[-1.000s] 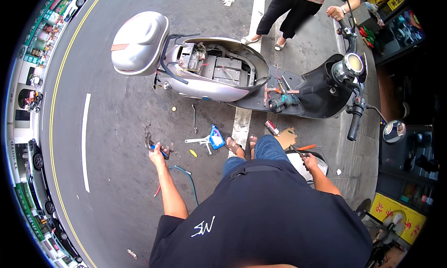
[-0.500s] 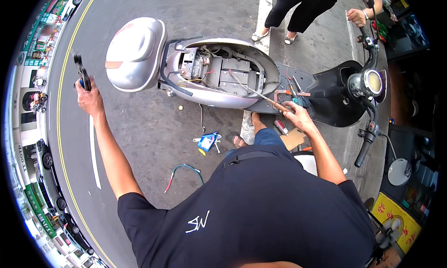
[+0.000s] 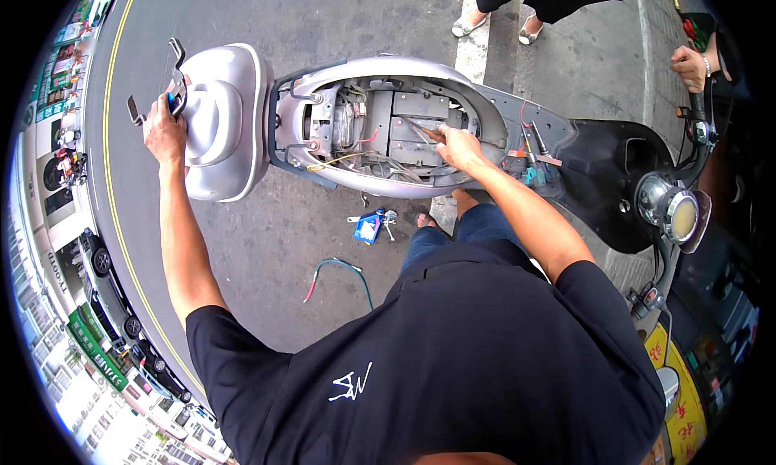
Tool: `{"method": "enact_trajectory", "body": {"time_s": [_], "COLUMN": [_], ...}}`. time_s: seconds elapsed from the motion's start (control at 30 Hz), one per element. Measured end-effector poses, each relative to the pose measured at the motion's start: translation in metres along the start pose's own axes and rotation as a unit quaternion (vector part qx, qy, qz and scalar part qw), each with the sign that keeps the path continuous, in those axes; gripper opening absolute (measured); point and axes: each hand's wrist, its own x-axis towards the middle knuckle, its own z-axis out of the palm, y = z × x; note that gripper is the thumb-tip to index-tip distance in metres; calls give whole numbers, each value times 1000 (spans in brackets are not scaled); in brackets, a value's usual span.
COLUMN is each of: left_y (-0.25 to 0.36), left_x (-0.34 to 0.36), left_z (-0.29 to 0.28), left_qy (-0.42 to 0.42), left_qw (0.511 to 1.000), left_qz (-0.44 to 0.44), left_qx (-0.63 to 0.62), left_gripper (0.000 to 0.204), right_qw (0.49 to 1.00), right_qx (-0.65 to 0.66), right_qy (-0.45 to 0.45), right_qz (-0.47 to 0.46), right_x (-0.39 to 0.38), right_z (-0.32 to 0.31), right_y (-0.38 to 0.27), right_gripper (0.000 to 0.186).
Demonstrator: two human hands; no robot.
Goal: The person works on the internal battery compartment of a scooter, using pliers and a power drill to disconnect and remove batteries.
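Observation:
My left hand (image 3: 166,135) is closed round a dark tool (image 3: 179,83) with two spread, bent arms and a blue part, over the outer edge of the silver top box (image 3: 222,176); its exact kind is unclear. My right hand (image 3: 462,150) grips the brown handle of a long thin tool (image 3: 430,133), perhaps a screwdriver. That tool's shaft points down into the uncovered underseat bay of a silver scooter (image 3: 380,188). Inside the bay are grey panels (image 3: 422,103), a red wire (image 3: 370,136) and a yellow wire (image 3: 327,165).
Tools (image 3: 533,145) lie on the scooter's footboard. On the asphalt are a blue bottle (image 3: 369,226) and a teal-and-red hose (image 3: 338,263). Another person's hand (image 3: 689,67) rests at the handlebar; their feet (image 3: 529,30) stand beyond the scooter.
My left hand has swung the dark tool in from over the road to the top box, and its arms now show spread. My right hand has moved left and farther over the bay.

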Motion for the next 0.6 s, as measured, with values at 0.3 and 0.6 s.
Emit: {"method": "enact_trajectory", "body": {"time_s": [0.3,0.6], "left_y": [7,3], "left_x": [-5,-12], "left_z": [18,21], "left_qy": [18,64], "left_qw": [993,974], "left_qz": [-94,-159], "left_qx": [-71,-147], "left_gripper": [35,35], "right_qw": [998,996], "right_qx": [1,-1], "right_qy": [-48,-61], "right_qz": [43,70], "right_x": [46,53], "right_z": [-24,-25], "right_y": [-21,-26], "right_gripper": [40,41]}}
